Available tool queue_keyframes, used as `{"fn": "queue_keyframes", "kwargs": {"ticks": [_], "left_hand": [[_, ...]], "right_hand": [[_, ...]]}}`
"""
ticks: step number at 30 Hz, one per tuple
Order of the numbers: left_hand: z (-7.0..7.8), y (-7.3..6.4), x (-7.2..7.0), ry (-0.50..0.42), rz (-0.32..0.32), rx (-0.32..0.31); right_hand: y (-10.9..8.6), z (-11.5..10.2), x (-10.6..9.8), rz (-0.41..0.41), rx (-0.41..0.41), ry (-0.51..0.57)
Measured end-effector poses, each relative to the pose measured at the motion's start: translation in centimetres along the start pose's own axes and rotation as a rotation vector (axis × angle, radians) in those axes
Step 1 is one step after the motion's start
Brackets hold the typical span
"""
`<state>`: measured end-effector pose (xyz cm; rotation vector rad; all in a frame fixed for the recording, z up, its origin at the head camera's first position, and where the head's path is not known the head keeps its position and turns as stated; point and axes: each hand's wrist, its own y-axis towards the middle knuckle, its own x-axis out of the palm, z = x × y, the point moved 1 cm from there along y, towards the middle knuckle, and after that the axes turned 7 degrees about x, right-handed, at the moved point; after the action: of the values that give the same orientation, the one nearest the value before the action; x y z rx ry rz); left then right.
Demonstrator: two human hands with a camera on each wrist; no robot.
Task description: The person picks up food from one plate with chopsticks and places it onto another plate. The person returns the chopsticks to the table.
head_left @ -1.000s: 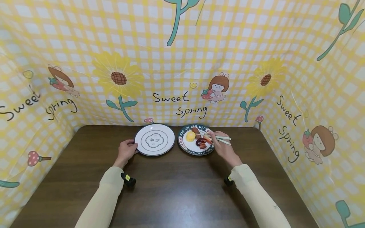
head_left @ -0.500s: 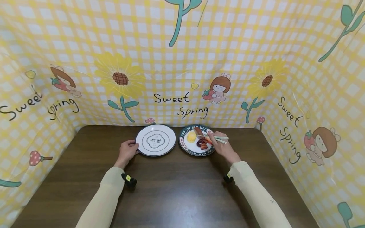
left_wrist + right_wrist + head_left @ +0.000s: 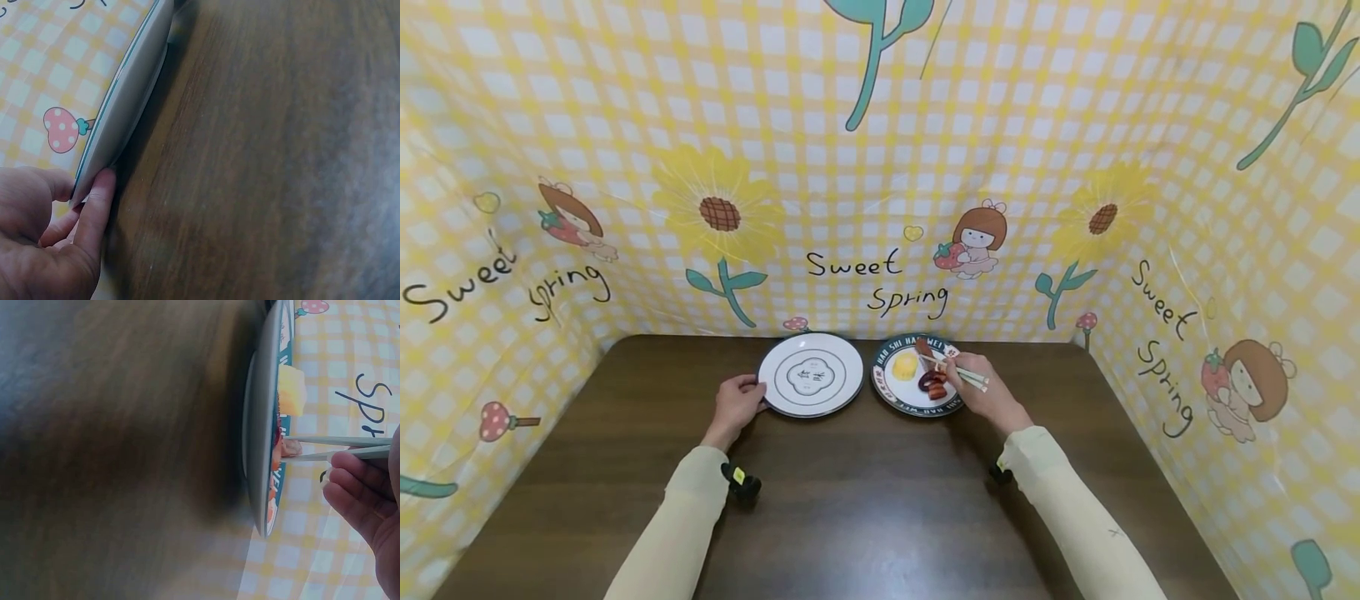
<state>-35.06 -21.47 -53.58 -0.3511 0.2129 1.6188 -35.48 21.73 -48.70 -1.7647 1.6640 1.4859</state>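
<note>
In the head view my left hand [image 3: 736,408] pinches the left rim of a white plate [image 3: 838,392] printed with dark characters; the left wrist view shows thumb above and fingers beneath its edge. My right hand [image 3: 992,392] holds a pair of pale green chopsticks [image 3: 974,380] over a plate with a lettered dark-green rim [image 3: 891,403]. On that plate lie a yellow lump of food [image 3: 906,364], a long brown piece [image 3: 923,347], a dark curled piece [image 3: 927,382] and a reddish-brown piece [image 3: 937,390]. In the right wrist view the chopstick tips stand either side of a brownish-pink piece [image 3: 291,448].
Both plates sit side by side at the far edge of a dark wooden table [image 3: 880,500]. Yellow checked cloth [image 3: 865,183] with printed flowers and lettering hangs behind and at both sides. A small black camera [image 3: 743,483] is strapped to the left wrist.
The right hand has tilted the chopsticks, their back ends moving left and toward me. The brown piece has turned and shifted near the far rim. The left hand keeps its place on the plate.
</note>
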Motion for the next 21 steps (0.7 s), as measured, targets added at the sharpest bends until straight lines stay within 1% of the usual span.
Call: {"fn": "queue_keyframes", "kwargs": {"ticks": [2,4,10,15,19,21], "left_hand": [[-0.1,0.0,0.0,0.001,0.003,0.005],[-0.2,0.0,0.0,0.007,0.004,0.007],[-0.5,0.1,0.1,0.013,0.005,0.01],[-0.6,0.1,0.1,0.007,0.013,0.002],[-0.6,0.2,0.1,-0.006,0.027,0.01],[-0.7,0.3,0.1,-0.012,0.03,0.023]], "right_hand": [[0.1,0.0,0.1,-0.003,0.019,-0.005],[0.2,0.0,0.1,-0.01,0.04,0.018],[0.7,0.3,0.5,-0.016,0.063,0.04],[1.1,0.5,0.7,0.016,0.083,0.033],[1.5,0.3,0.7,0.058,0.078,0.063],[1.6,0.2,0.7,0.06,0.086,0.083]]}}
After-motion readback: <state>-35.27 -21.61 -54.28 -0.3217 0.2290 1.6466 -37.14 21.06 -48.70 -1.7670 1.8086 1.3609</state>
